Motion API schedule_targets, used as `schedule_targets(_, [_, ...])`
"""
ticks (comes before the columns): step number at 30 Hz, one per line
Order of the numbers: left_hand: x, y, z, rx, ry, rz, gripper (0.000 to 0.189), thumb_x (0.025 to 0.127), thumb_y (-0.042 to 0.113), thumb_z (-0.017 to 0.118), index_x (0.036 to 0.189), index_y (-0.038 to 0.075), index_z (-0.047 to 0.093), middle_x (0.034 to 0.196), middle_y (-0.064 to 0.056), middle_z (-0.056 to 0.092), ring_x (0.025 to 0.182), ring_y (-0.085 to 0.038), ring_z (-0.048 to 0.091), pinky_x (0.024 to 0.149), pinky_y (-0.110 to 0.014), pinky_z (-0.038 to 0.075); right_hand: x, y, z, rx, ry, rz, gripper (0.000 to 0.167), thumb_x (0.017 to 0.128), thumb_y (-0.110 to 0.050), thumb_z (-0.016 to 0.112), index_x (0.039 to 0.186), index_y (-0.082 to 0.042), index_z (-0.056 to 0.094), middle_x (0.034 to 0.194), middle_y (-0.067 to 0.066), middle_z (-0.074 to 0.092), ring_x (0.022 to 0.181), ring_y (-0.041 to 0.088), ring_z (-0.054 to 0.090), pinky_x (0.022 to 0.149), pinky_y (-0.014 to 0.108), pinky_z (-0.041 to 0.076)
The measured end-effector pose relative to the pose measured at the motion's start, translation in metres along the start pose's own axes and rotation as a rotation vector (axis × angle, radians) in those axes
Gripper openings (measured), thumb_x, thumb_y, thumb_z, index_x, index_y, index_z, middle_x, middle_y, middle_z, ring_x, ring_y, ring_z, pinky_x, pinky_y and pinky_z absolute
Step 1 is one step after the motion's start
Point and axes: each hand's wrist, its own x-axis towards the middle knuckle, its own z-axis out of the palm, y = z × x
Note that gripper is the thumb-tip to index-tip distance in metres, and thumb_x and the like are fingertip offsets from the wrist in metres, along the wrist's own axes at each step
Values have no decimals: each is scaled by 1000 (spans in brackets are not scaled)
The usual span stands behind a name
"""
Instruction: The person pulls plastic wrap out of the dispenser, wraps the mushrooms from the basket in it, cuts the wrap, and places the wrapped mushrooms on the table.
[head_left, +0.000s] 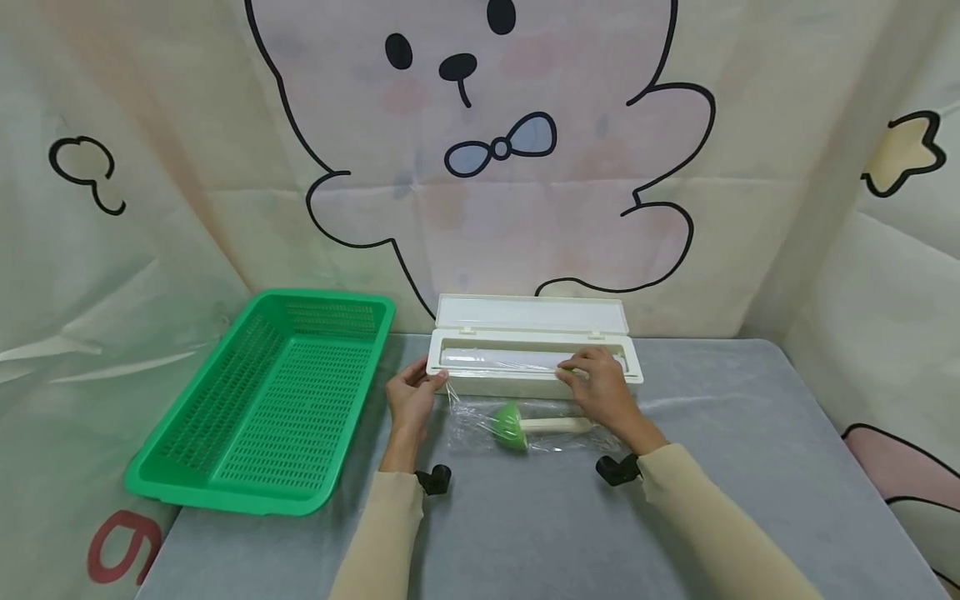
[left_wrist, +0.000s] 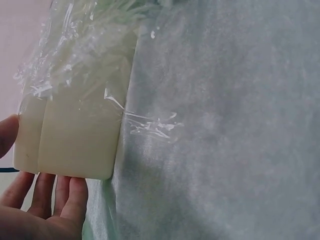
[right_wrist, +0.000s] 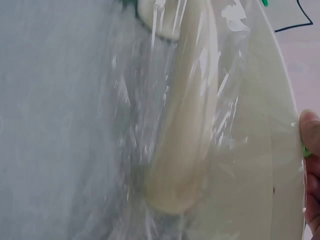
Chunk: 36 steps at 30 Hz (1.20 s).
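A long white cling film dispenser lies with its lid raised and a film roll inside. My left hand holds the dispenser's left end, thumb at the front edge and fingers against the end. With my right hand I pinch a small green piece at the front edge, toward the right end. Clear cling film hangs from the dispenser over a tool with a green cup-shaped head and a cream handle. Wrinkled film partly blurs the tool, so its kind is unclear.
A green perforated plastic basket stands left of the dispenser, at the table's left edge. Grey cloth covers the table. Behind it hangs a printed cloth backdrop.
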Motion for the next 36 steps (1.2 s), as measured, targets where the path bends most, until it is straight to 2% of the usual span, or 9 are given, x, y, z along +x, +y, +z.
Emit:
schedule_targets(4, [0,1,0,0,-3,-6,46,88,3,79,131,0,66,124,-19,66,109,-28,63,82,-28,54,0,5,-8,-17,-18,-39,12,81,-3,84,91,1,80,88,13,67,87,35,59,77,52,48])
schedule_targets(11, [-1,1,2,-8,-8,-9,46,87,2,78,132,-1,65,124,-19,65,108,-27,63,82,-28,54,-1,9,-19,-16,-67,-17,9,83,-3,82,91,0,80,88,10,68,85,30,58,74,46,46])
schedule_targets(15, [0,1,2,-10,-10,-1,46,87,2,78,131,-2,65,124,-20,65,108,-27,63,81,-26,54,-4,15,-23,-22,-44,-23,9,81,-2,83,90,0,81,88,10,69,85,31,58,72,47,46])
schedule_targets(24, [0,1,1,-12,-14,0,46,89,3,78,133,0,65,125,-20,65,110,-28,63,83,-29,54,-10,21,-25,-37,-15,8,8,83,-3,83,90,-1,80,89,11,68,95,38,59,74,58,45])
schedule_targets(29, [-1,1,-1,-6,-12,-6,47,89,3,77,134,0,64,126,-19,65,112,-28,62,85,-30,54,-13,20,-19,-45,89,-5,18,78,-8,86,88,5,79,86,15,66,87,40,56,74,56,44])
schedule_targets(32, [-1,0,-2,-5,-11,-4,48,89,3,77,134,0,63,126,-19,65,112,-29,62,83,-28,54,-16,19,-16,-89,162,65,38,76,-16,89,96,11,74,91,22,62,89,43,51,78,55,42])
schedule_targets(34, [-1,0,-2,-4,-12,0,48,89,3,77,134,-1,63,126,-20,65,112,-29,62,82,-27,54,-19,18,-17,-127,194,179,58,75,-28,90,107,15,68,101,27,57,96,45,46,84,57,37])
schedule_targets(36, [-1,0,-2,-5,-9,4,48,88,3,78,134,-2,64,126,-21,65,112,-30,62,81,-26,53,-22,15,-18,-162,196,326,80,74,-43,89,118,17,59,110,29,48,103,45,39,89,57,31])
